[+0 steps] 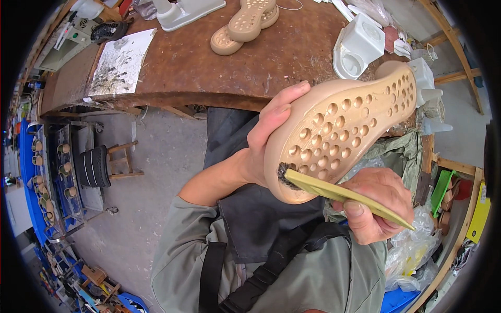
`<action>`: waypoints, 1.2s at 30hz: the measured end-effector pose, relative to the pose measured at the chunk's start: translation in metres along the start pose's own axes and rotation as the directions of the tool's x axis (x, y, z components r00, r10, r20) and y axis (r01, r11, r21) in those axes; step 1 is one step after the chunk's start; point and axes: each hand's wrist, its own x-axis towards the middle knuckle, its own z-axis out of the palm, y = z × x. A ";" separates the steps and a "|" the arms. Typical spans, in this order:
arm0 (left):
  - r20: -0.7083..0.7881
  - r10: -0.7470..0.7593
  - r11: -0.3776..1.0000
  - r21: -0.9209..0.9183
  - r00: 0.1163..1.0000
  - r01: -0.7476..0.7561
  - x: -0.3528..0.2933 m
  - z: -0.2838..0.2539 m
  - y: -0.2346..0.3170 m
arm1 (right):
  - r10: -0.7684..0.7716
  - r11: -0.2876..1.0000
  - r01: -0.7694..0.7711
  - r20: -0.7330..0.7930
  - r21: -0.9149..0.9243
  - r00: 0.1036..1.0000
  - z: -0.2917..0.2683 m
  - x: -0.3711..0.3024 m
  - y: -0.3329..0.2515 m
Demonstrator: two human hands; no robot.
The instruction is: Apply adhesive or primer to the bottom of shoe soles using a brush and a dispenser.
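A tan shoe sole (348, 125) with many round dimples is tilted up in front of me, its dimpled face toward my view. My left hand (272, 122) grips its edge near the wide end, thumb and palm partly hidden behind it. In my right hand (380, 201) is a brush (326, 190) with a flat yellow-green handle. Its dark bristles touch the sole's lower left end, which looks shiny there. Two more tan soles (245, 25) lie stacked on the brown worktable (209, 73) beyond.
Smeared white paper (125, 62) lies on the table's left, and a white plastic stand (190, 14) at the back. A white container (361, 44) stands at the right. Left of me are a rack (62, 175) of soles and a black-padded seat (95, 166). Clear plastic bags (415, 245) lie lower right.
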 end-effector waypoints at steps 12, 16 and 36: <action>0.155 -0.169 0.922 -0.323 0.973 0.211 0.004 -0.003 0.016 | -0.170 0.985 0.157 0.266 0.068 0.949 -0.025 0.011 0.007; 0.217 -0.164 0.914 -0.334 0.962 0.231 0.003 -0.005 0.015 | -0.213 0.973 0.173 0.304 0.153 0.929 -0.029 0.018 0.016; 0.374 -0.247 0.821 -0.409 0.894 0.398 0.006 -0.006 -0.003 | -0.281 0.950 0.205 0.355 0.236 0.892 -0.053 0.027 0.046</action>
